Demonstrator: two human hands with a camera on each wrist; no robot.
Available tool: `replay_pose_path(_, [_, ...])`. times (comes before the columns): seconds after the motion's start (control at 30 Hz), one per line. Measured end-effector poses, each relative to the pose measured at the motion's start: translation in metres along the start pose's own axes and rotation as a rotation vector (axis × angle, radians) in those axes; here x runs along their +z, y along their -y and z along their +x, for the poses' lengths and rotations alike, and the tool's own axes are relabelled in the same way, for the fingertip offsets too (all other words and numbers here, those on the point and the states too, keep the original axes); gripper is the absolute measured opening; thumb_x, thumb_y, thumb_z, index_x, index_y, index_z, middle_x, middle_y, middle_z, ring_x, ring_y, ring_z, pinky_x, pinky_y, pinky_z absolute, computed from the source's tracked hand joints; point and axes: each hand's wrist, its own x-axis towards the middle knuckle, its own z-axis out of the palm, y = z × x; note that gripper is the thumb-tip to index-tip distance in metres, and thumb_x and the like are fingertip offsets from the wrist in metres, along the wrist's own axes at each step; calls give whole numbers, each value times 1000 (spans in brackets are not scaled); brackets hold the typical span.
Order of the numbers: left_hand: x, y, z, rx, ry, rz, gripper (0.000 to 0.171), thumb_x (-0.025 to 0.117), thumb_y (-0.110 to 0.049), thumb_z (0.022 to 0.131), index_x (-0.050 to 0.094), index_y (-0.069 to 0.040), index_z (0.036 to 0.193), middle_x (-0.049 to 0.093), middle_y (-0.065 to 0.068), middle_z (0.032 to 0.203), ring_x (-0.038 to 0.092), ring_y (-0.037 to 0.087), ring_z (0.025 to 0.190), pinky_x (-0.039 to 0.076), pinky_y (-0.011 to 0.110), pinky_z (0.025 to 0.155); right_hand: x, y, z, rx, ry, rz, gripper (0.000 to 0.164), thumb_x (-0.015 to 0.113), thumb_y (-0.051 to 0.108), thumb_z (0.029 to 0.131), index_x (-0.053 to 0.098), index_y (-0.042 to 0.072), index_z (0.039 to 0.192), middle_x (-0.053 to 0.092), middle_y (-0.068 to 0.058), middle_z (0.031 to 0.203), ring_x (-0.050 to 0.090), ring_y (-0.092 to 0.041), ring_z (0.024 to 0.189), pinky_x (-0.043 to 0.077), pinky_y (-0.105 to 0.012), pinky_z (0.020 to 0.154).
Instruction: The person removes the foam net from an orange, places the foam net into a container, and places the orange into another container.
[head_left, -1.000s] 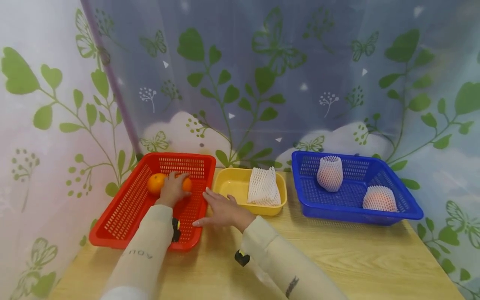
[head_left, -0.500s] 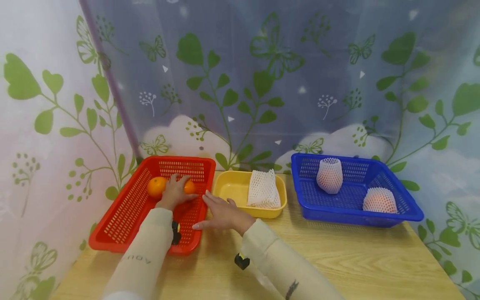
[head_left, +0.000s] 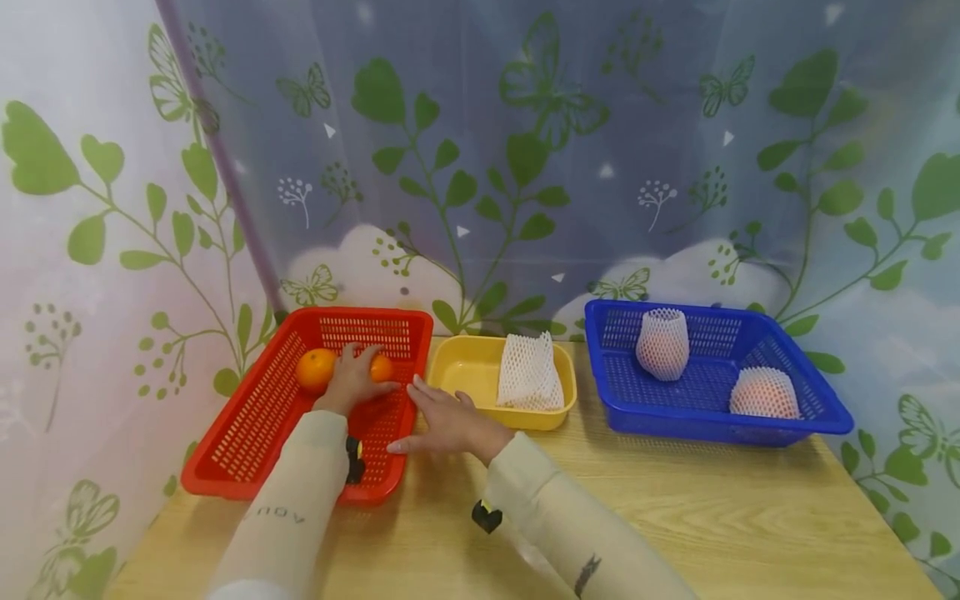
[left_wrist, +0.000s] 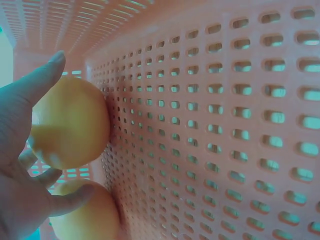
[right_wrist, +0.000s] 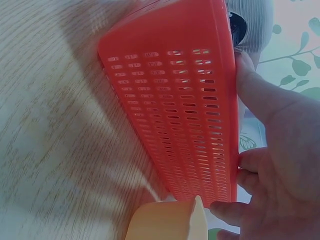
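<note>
My left hand [head_left: 351, 382] reaches into the red basket [head_left: 247, 429], where two oranges lie. One orange [head_left: 381, 367] sits between its spread thumb and fingers, partly hidden in the head view. In the left wrist view the thumb [left_wrist: 42, 77] extends straight beside this orange [left_wrist: 75, 122], and a fingertip overlaps the second orange [left_wrist: 85, 212]. That second orange [head_left: 315, 369] is left of the hand in the head view. My right hand [head_left: 450, 423] rests on the basket's near right rim, fingers spread, thumb and fingertips along the edge in the right wrist view.
A yellow tub [head_left: 457, 367] with white foam netting [head_left: 529, 372] stands right of the red basket. Further right, a blue basket [head_left: 697, 425] holds two pinkish round fruits in foam nets [head_left: 663, 344]. All stand on a wooden table [head_left: 675, 517] before a patterned curtain [head_left: 480, 167].
The left thumb has spread away to the right from the fingers, and more of the orange between them shows, slightly further right. My right hand has stayed on the rim.
</note>
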Motion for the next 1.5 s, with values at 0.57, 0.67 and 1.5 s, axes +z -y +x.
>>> replay_pose_path(0.57, [-6,-4,3,-22,7,-16,94,74,-48,82,22,-17,153,12,28,155,19,52,137,24,75,101,1,-2,0,-19,-25,27,97,61,66,82,23,14,155,14,1,162,19,-19,147,12,-54,117])
replay_pose_path(0.67, [-9,-10,4,-15,-6,-9,94,72,-51,82,22,-17,153,13,27,154,18,52,137,21,77,100,2,-4,0,-30,-54,43,97,63,64,82,25,12,154,17,0,161,20,-22,146,14,-54,117])
replay_pose_path(1.5, [-85,-95,-44,154,-15,36,79,52,-58,92,16,-28,155,2,18,160,11,43,144,6,76,105,-47,-85,-86,-98,-423,30,91,70,59,80,40,4,147,43,-14,149,38,-33,137,33,-51,110])
